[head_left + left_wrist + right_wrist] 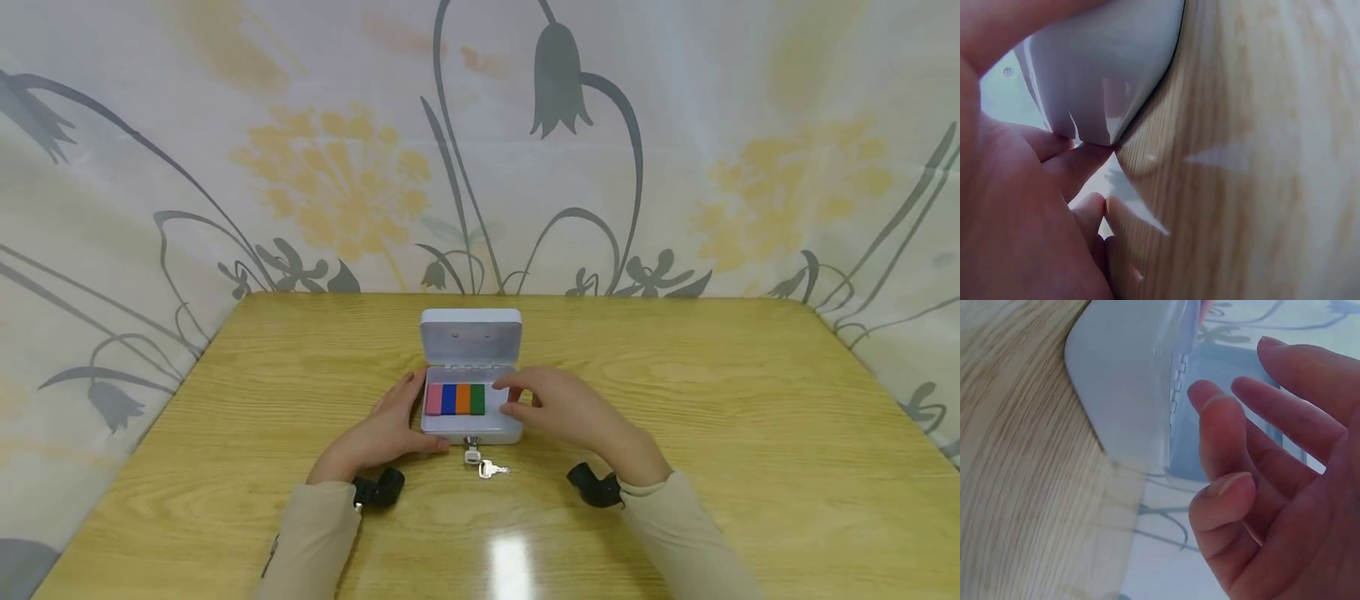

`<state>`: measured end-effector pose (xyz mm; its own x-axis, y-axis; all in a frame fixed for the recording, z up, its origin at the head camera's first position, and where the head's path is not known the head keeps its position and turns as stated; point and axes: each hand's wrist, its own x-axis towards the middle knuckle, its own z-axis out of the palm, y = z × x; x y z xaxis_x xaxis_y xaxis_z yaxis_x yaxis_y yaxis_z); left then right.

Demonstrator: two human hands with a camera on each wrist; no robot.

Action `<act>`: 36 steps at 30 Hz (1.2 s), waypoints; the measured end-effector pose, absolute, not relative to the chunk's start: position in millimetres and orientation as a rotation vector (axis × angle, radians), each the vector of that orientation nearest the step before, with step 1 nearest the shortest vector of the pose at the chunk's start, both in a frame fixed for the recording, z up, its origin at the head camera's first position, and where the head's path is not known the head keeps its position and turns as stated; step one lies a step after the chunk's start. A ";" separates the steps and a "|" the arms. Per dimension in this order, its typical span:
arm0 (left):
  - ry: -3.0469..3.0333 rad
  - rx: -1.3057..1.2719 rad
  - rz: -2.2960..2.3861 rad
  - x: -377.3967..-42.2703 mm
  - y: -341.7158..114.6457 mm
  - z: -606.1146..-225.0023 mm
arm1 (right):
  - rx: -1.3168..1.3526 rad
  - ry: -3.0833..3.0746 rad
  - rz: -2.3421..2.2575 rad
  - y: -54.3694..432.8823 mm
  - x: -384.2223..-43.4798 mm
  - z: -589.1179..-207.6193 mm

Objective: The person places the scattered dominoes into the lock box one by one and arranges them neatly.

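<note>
A small white cash box [471, 437] stands on the table with its lid [471, 337] raised. Inside, toward the left, a pink block [434, 400], a blue block [448, 400], an orange block [462, 400] and a green block [477, 400] lie side by side. My left hand [382, 421] holds the box's left side, thumb along the front and fingers toward the back corner; the left wrist view shows fingertips against the white wall [1116, 69]. Over the box's right part is my right hand [562, 404], thumb and forefinger apart, nothing visible between them.
One key [472, 456] sits in the lock at the box's front, and a second key [491, 469] hangs from it onto the wooden table [712, 400]. Behind the table rises a flower-patterned cloth [480, 167]. Both wrists carry black camera mounts [592, 486].
</note>
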<state>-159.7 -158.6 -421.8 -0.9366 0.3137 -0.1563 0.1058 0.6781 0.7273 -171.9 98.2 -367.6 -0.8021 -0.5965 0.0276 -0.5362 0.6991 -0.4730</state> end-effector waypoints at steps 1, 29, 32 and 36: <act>2.626 0.336 1.106 -160.1 -158.3 -421.6 | -0.920 2.786 -0.712 101.5 -170.3 -367.2; 2.617 0.347 1.095 -161.2 -159.4 -423.7 | -0.691 2.850 -0.740 196.2 -146.9 -360.2; 2.608 0.339 1.099 -160.8 -159.6 -424.2 | -0.663 2.848 -0.713 201.8 -147.9 -360.5; 2.606 0.344 1.101 -161.0 -158.8 -424.1 | -0.643 2.838 -0.660 208.1 -151.0 -362.3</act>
